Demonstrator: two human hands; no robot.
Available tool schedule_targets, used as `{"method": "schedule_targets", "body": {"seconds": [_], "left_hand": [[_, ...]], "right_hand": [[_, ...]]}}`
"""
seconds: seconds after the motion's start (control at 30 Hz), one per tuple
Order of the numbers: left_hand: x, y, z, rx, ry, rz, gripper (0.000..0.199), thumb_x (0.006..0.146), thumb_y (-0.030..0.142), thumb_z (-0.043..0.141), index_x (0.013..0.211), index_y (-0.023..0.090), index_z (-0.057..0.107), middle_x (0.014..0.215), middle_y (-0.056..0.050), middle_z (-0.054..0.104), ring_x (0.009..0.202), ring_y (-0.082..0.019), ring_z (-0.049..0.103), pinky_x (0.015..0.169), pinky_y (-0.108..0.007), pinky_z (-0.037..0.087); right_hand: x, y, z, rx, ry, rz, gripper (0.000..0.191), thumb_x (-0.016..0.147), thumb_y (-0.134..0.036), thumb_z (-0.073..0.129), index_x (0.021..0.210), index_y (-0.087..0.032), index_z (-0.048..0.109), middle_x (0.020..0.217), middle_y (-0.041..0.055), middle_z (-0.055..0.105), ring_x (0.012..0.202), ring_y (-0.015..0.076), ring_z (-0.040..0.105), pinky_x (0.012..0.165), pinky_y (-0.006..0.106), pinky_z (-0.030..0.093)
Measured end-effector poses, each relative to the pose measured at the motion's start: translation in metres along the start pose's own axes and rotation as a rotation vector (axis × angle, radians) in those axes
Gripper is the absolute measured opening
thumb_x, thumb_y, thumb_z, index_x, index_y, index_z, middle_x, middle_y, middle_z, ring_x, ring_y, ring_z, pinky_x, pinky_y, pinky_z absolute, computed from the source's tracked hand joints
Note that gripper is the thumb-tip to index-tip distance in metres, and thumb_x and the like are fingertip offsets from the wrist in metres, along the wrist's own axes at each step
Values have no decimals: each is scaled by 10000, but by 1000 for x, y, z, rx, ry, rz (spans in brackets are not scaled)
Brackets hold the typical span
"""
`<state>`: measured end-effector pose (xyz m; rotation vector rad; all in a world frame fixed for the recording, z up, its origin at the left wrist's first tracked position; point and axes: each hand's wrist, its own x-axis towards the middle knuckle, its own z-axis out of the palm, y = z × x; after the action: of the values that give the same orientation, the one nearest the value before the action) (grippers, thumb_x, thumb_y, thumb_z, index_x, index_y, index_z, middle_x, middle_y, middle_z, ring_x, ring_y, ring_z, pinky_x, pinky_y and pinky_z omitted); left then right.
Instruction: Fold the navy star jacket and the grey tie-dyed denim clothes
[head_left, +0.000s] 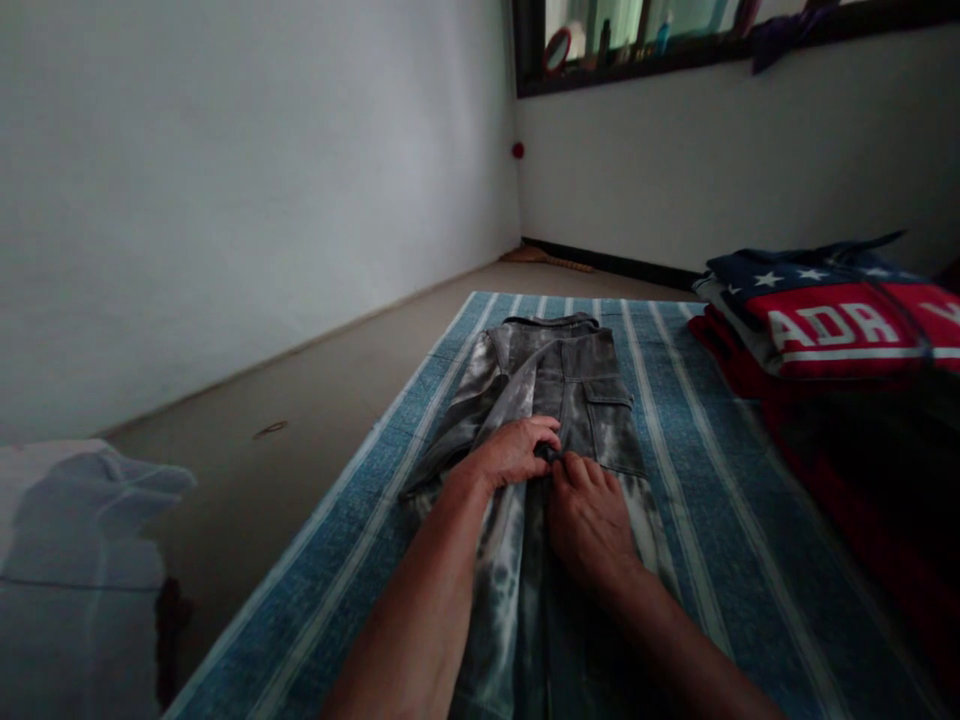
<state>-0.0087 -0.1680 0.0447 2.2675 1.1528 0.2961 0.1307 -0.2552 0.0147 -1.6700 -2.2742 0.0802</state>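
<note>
A grey-and-white tie-dye denim jacket (592,430) lies on the blue striped cloth (682,430), its collar at the far end and a flapped pocket on the right. At the front edge of the jacket, near its middle, my left hand (517,447) is closed on the fabric with fingers curled. Right beside it, my right hand (589,510) pinches the same edge. A small dark fold of fabric shows between the two hands. My fingertips are partly hidden. The near end of the jacket runs under my forearms into shadow.
Folded clothes (840,310), with a red and navy starred garment on top, are stacked at the right. A whitish translucent sheet (90,560) hangs at the lower left. White walls (300,150) meet behind, with a window (645,35) above. Bare floor (315,390) borders the left edge.
</note>
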Motion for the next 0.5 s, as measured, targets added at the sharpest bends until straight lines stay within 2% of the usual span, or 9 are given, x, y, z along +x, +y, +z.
{"method": "schedule_targets", "body": {"seconds": [0.17,0.33,0.5], "left_hand": [[0,0,0,6,-8,-5,288,656,48,650,923,147,694,1355,-128,550,1250,-246,515,1043,-310,387],[1,-3,0,-4,-14,0,349,635,39,640,964,143,696,1364,-123,542,1264,-249,500,1058,-315,371],[2,-6,0,-7,-12,1,334,630,67,653,946,160,704,1354,-97,554,1256,-251,507,1053,-320,378]], "right_hand": [[-2,-2,-3,-66,-26,24,272,904,-151,429,1115,-155,600,1050,108,589,975,252,485,800,380,339],[-2,0,-3,-64,-23,28,341,907,-204,448,1232,-164,541,1078,104,567,996,267,477,799,395,337],[-2,0,-4,-92,-47,7,313,902,-164,417,1172,-133,571,1066,118,568,987,279,472,793,410,334]]}}
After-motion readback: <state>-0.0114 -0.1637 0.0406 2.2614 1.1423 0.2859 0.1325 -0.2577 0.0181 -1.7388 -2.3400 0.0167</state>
